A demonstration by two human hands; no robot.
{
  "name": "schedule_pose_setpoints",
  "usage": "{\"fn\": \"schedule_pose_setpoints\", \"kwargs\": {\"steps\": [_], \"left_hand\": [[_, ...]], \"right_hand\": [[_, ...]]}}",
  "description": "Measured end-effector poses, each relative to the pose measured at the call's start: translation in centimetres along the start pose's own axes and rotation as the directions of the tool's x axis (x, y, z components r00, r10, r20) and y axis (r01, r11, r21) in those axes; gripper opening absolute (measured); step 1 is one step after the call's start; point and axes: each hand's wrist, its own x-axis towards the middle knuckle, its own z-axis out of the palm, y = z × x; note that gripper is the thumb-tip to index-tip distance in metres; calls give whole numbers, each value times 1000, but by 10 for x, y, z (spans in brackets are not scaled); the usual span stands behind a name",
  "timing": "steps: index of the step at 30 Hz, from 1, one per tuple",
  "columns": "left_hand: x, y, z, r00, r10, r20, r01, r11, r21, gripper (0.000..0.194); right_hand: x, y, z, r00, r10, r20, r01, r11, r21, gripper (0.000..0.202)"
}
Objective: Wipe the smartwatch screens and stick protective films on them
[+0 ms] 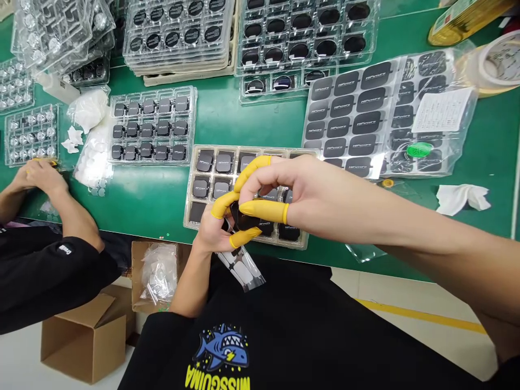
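Yellow finger covers are on both hands. My left hand is closed round a small dark glossy piece, just over the front edge of a tray of black square pieces. From above and the right, my right hand pinches at the same piece, its fingers partly hiding it. A strip of clear film with pale rounded shapes hangs below my left hand. Several compartments of the tray hold dark squares with printed lettering; my hands cover part of it.
Behind my hands lie a second tray of black pieces, stacked lens trays and label sheets. Tape rolls sit at the right. A person's hands work at the left; cardboard boxes stand below.
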Motion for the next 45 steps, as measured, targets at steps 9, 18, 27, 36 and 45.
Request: {"fn": "schedule_pose_setpoints", "kwargs": {"steps": [9, 18, 27, 36, 45], "left_hand": [[1, 1, -3, 999, 38, -25, -37, 998, 52, 84], [2, 1, -5, 987, 160, 25, -160, 987, 28, 87], [2, 3, -10, 984, 165, 61, -168, 985, 45, 86], [1, 1, -7, 998, 63, 32, -63, 998, 8, 84], [1, 5, -7, 999, 31, 12, -31, 999, 36, 73]], "right_hand": [[0, 7, 6, 1000, 18, 3, -18, 999, 35, 11], [2, 12, 9, 998, -40, -43, 40, 999, -4, 12], [4, 10, 7, 1000, -26, 3, 26, 1000, 10, 12], [2, 10, 9, 1000, -14, -4, 14, 999, 30, 10], [2, 9, 8, 1000, -21, 15, 20, 999, 42, 9]]}}
